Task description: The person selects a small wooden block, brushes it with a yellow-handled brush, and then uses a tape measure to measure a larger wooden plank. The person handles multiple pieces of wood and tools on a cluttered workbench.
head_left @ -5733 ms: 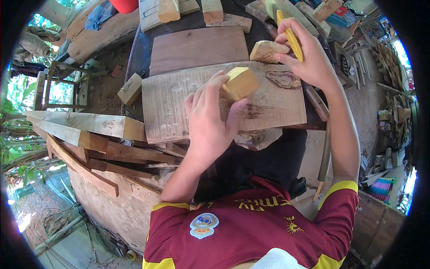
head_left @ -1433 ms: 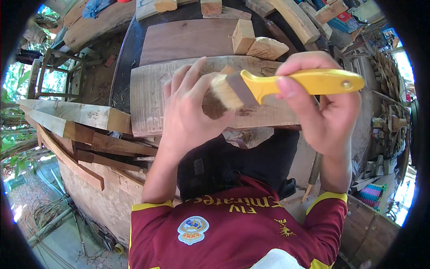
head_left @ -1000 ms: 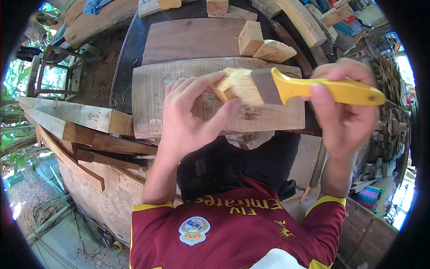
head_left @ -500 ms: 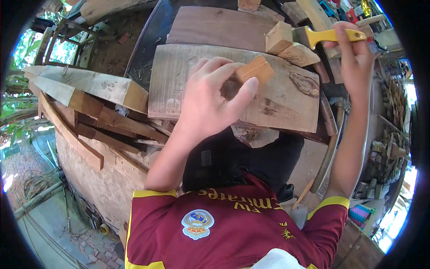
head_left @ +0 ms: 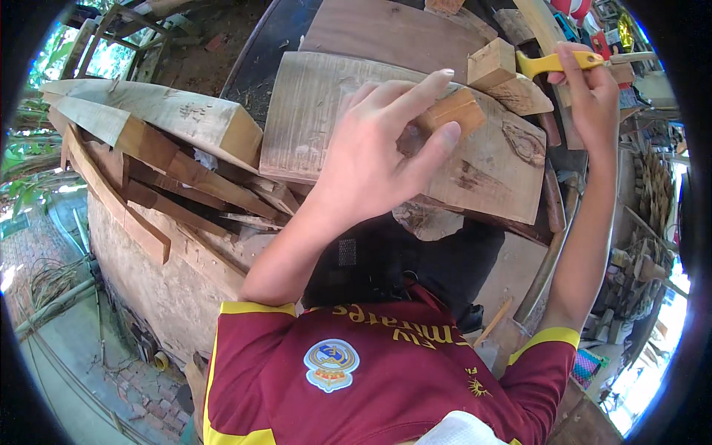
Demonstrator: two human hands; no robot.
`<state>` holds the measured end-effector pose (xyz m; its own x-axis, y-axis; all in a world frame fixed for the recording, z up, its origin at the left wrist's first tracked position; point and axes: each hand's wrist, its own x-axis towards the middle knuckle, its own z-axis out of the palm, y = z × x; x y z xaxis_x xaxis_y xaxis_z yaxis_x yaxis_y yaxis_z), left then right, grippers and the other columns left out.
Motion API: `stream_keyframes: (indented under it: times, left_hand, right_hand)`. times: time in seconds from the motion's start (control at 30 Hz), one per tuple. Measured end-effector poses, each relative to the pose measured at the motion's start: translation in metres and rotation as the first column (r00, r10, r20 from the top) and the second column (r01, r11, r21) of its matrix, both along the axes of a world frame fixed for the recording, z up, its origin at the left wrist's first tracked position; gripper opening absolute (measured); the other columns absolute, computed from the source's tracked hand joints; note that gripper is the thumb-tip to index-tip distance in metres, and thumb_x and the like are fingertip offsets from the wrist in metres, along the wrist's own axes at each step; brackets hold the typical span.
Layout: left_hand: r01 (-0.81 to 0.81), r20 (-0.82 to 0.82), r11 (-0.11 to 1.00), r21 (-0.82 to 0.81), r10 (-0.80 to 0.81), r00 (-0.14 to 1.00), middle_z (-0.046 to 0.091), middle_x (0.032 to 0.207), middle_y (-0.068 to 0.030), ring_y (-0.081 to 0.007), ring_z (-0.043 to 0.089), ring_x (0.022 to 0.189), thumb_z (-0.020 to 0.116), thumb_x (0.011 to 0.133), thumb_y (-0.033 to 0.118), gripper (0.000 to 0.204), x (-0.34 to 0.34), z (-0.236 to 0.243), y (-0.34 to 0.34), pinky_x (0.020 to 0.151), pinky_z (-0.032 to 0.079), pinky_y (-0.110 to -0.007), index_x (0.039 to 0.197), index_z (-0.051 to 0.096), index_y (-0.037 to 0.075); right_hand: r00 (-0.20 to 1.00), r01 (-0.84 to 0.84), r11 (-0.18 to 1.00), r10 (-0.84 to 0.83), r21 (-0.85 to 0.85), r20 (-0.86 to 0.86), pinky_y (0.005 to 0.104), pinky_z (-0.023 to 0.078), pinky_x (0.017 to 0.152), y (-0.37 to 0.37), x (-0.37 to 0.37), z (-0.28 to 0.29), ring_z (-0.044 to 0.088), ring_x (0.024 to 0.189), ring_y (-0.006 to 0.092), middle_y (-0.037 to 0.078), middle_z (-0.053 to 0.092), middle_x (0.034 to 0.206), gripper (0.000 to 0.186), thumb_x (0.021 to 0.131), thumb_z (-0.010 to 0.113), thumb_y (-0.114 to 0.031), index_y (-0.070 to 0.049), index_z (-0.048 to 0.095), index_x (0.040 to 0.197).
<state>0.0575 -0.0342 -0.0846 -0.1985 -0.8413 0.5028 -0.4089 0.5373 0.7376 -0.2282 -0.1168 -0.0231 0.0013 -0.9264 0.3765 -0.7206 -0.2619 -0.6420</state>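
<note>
My left hand (head_left: 378, 141) grips a small orange-brown wooden block (head_left: 458, 113) over a wide pale board, with the thumb at its near side and the index finger raised above it. The board (head_left: 304, 111) has a dark knot and stains at its right end. In my right hand (head_left: 589, 85), at the upper right, is a paintbrush (head_left: 560, 65) held by its yellow handle between thumb and fingers. The brush head is hidden behind a squared wood block (head_left: 491, 65) beyond the board's far right corner.
A darker board (head_left: 386, 33) lies beyond the pale one. Long squared timbers (head_left: 170, 111) stretch to the left, above a curved wood strip (head_left: 119, 200). Tool handles (head_left: 552, 196) lie along the board's right side. Colourful items and scrap wood (head_left: 653, 178) crowd the right.
My left hand has shifted right with the small block, its index finger now lifted. The brush's metal collar, visible before, has gone behind the squared wood block. The whole view has shifted slightly.
</note>
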Motion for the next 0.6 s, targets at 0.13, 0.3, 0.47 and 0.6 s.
stream_keyframes:
  times: [0.13, 0.3, 0.47, 0.6]
  left_hand:
    - [0.013, 0.116, 0.993, -0.121, 0.001, 0.993, 0.064, 0.115, -0.0181, -0.0346, 0.057, 0.107, 0.073, 0.082, 0.024, 0.047, 0.001, -0.005, -0.003, 0.095, 0.044, -0.041, 0.125, 0.064, 0.007]
    - [0.065, 0.062, 0.998, 0.023, -0.067, 0.996, 0.061, 0.120, -0.0163, -0.0348, 0.055, 0.110, 0.082, 0.072, 0.020, 0.058, 0.003, -0.001, 0.002, 0.097, 0.043, -0.042, 0.126, 0.063, 0.009]
    - [-0.047, 0.091, 0.997, -0.053, 0.052, 0.994, 0.062, 0.114, -0.0134, -0.0333, 0.054, 0.108, 0.084, 0.067, 0.016, 0.061, 0.003, 0.001, -0.001, 0.097, 0.043, -0.042, 0.124, 0.064, 0.009]
    - [-0.036, 0.098, 0.999, -0.019, 0.037, 0.994, 0.065, 0.106, -0.0112, -0.0311, 0.055, 0.106, 0.084, 0.066, 0.014, 0.055, 0.002, 0.000, -0.001, 0.096, 0.043, -0.040, 0.117, 0.065, 0.007]
  right_hand:
    - [0.999, 0.019, 0.998, -0.017, -0.067, 0.034, 0.0219, 0.049, 0.068, 0.001, -0.002, 0.000, 0.065, 0.074, 0.0067, 0.003, 0.069, 0.085, 0.031, 0.095, 0.063, -0.033, -0.005, 0.069, 0.104]
    - [0.997, 0.015, 0.999, -0.017, -0.031, -0.073, 0.0224, 0.050, 0.068, 0.005, 0.001, 0.000, 0.067, 0.075, 0.0084, 0.004, 0.071, 0.087, 0.027, 0.094, 0.066, -0.030, -0.005, 0.069, 0.105]
    - [0.998, 0.031, 0.854, -0.058, -0.519, -0.035, 0.0260, 0.050, 0.075, 0.059, 0.020, 0.039, 0.065, 0.078, 0.0163, 0.013, 0.068, 0.087, 0.026, 0.095, 0.063, -0.020, 0.002, 0.064, 0.110]
    - [0.937, -0.270, 0.881, 0.334, -0.388, 0.106, 0.0297, 0.051, 0.071, 0.104, 0.041, 0.058, 0.065, 0.077, 0.0203, 0.018, 0.067, 0.087, 0.015, 0.093, 0.060, -0.005, 0.005, 0.062, 0.104]
